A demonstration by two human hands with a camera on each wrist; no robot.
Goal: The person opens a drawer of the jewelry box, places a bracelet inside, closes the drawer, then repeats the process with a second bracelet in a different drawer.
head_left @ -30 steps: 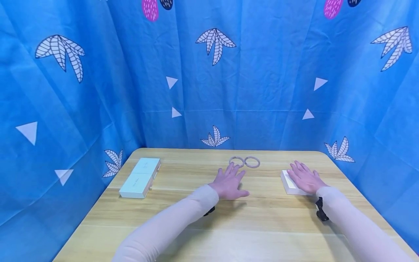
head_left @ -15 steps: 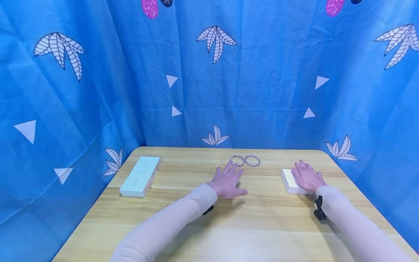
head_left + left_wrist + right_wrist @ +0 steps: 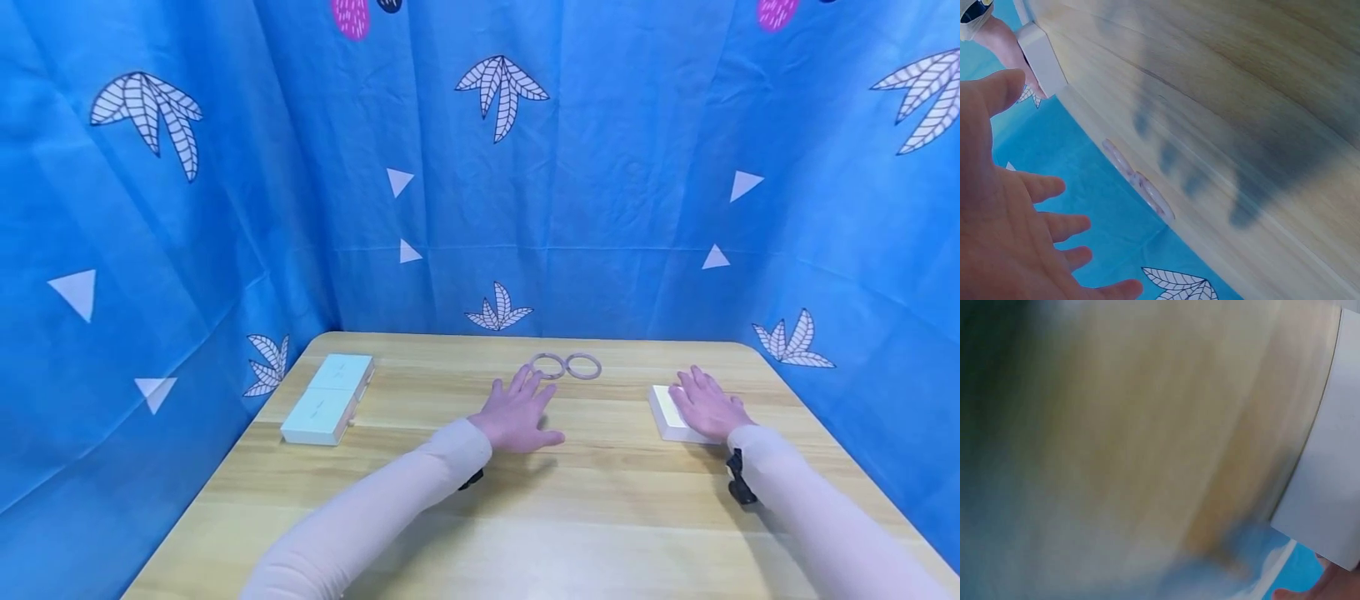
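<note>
Left hand (image 3: 519, 414): fingers straight and spread, palm down over the wooden table (image 3: 570, 517), holding nothing; fingertips just short of the nearer of the two rings; the left wrist view shows the palm (image 3: 997, 237) raised off the tabletop, its shadow cast on the wood

Right hand (image 3: 705, 406): fingers straight, laid flat on the white box (image 3: 664, 414) at the right side of the table; it rests on the top face and does not curl round it; the right wrist view is blurred and shows only an edge of the box (image 3: 1329, 481) against the wood

Two rings (image 3: 564, 366): pale, thin hoops lying flat side by side near the far edge of the table, close enough to seem touching; they lie between the hands and beyond them; in the left wrist view (image 3: 1138, 181) they appear edge-on ahead of the fingers

Pale green boxes (image 3: 327, 397): two flat, closed cases set end to end at the left side of the table, well apart from both hands

Surround: blue cloth backdrop (image 3: 225, 167) printed with white leaves and triangles, hung on three sides of the table; cream sleeves (image 3: 375, 517) cover both forearms to the wrist
</note>
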